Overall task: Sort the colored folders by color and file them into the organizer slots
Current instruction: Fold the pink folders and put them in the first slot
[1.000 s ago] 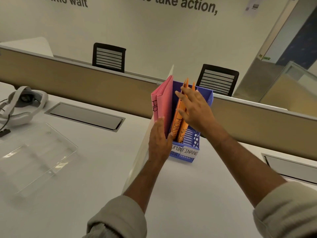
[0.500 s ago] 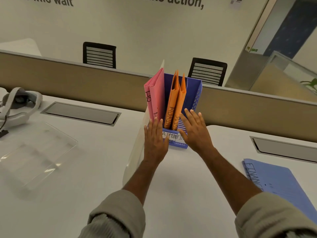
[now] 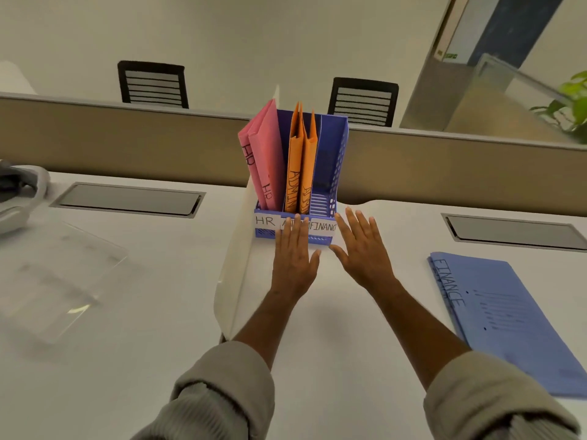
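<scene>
A blue three-slot organizer point(image 3: 336, 173) stands on the white desk, labelled HR, ADMIN and FINANCE. Pink HR folders point(image 3: 263, 160) stand in its left slot and orange ADMIN folders point(image 3: 301, 166) in the middle slot; the right slot holds nothing. Blue FINANCE folders point(image 3: 498, 315) lie flat at the right. My left hand point(image 3: 293, 258) is flat with straight fingers over the organizer's front label. My right hand point(image 3: 362, 249) hovers spread just right of it, holding nothing.
A low white divider panel point(image 3: 235, 265) stands just left of the organizer. A clear acrylic tray point(image 3: 54, 271) and a white headset point(image 3: 19, 192) sit at the left. Two cable hatches point(image 3: 127, 198) point(image 3: 514, 231) are set into the desk. A tan partition runs behind.
Both hands have come down and back from the folders in the organizer to its front edge. The view has tilted, bringing the blue folders at the right into sight.
</scene>
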